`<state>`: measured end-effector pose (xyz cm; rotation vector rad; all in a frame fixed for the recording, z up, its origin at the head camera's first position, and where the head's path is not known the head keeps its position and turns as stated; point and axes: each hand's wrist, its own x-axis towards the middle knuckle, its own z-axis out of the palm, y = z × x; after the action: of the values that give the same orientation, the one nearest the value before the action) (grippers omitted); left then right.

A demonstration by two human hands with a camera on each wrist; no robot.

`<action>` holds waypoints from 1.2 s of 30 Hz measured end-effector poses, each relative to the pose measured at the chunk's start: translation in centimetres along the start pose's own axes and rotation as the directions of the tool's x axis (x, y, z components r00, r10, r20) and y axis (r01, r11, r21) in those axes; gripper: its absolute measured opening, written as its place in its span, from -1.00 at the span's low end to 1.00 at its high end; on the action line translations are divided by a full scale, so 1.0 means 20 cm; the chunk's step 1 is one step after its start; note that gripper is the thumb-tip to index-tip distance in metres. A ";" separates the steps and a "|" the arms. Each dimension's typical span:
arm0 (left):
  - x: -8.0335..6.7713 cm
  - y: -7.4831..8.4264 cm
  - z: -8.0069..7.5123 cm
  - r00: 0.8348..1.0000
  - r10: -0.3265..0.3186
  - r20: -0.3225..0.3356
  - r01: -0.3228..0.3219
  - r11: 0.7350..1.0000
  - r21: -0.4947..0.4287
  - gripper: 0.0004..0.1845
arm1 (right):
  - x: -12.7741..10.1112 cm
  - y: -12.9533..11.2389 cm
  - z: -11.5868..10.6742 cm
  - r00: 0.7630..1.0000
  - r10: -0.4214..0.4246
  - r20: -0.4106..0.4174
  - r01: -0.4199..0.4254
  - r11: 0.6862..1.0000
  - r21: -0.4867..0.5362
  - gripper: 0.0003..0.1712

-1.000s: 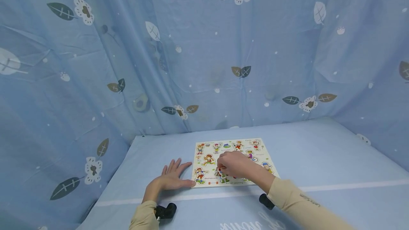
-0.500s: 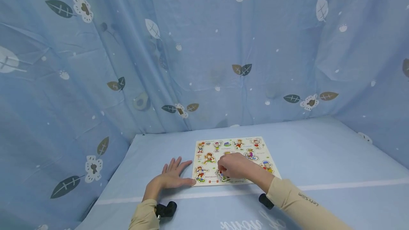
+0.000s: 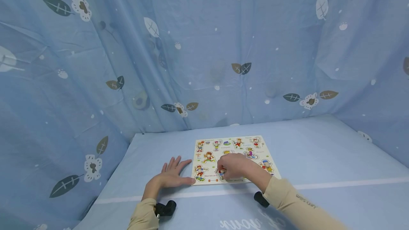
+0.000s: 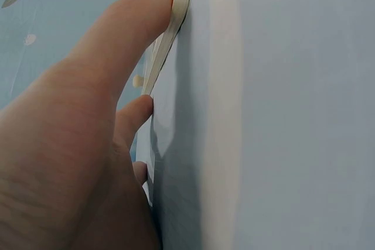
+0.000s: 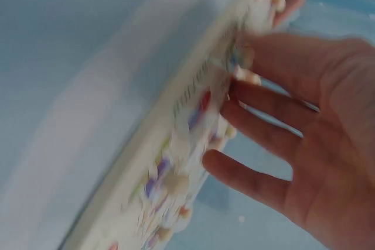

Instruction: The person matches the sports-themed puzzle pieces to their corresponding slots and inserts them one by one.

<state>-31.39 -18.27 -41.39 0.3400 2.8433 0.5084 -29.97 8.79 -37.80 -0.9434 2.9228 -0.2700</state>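
A wooden peg puzzle board [image 3: 234,144] printed with small cartoon figures lies flat on the blue table. My left hand [image 3: 174,175] rests flat on the cloth beside the board's front left corner. Its thumb [image 4: 146,21] presses against the cream board edge [image 4: 179,4]. My right hand [image 3: 234,166] hovers over the front middle of the board. Thumb and forefinger pinch the little peg of a puzzle piece [image 3: 222,170] sitting in the board. The right wrist view is blurred: my right hand [image 5: 304,115] has its fingertips on the board [image 5: 187,98] among several pegs.
A blue cloth with a white stripe [image 3: 335,184] covers the table. Blue leaf-and-flower curtains [image 3: 204,52] close in the back and both sides. Black camera mounts sit at my left wrist [image 3: 166,208] and right wrist [image 3: 259,198].
My right hand has shifted slightly toward the board's front edge, staying on the same piece. The left hand has not moved.
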 end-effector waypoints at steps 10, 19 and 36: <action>0.00 0.02 0.00 1.000 0.009 -0.010 -0.009 1.000 -0.004 0.01 | 0.00 -0.06 0.01 0.995 -0.018 -0.100 0.005 0.991 -0.132 -0.81; 0.01 0.01 -0.02 1.000 0.016 -0.007 -0.016 1.000 -0.009 0.01 | -0.05 0.01 0.03 0.997 -0.037 -0.069 0.035 0.999 -0.030 -0.76; -0.01 0.01 0.00 1.000 -0.006 -0.002 0.006 1.000 -0.001 0.01 | -0.12 0.08 0.09 0.994 -0.099 -0.033 0.100 0.995 0.006 -0.54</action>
<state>-31.12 -18.17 -41.28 0.3313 2.8451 0.5091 -28.74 11.20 -39.82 -1.0959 2.9062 -0.3045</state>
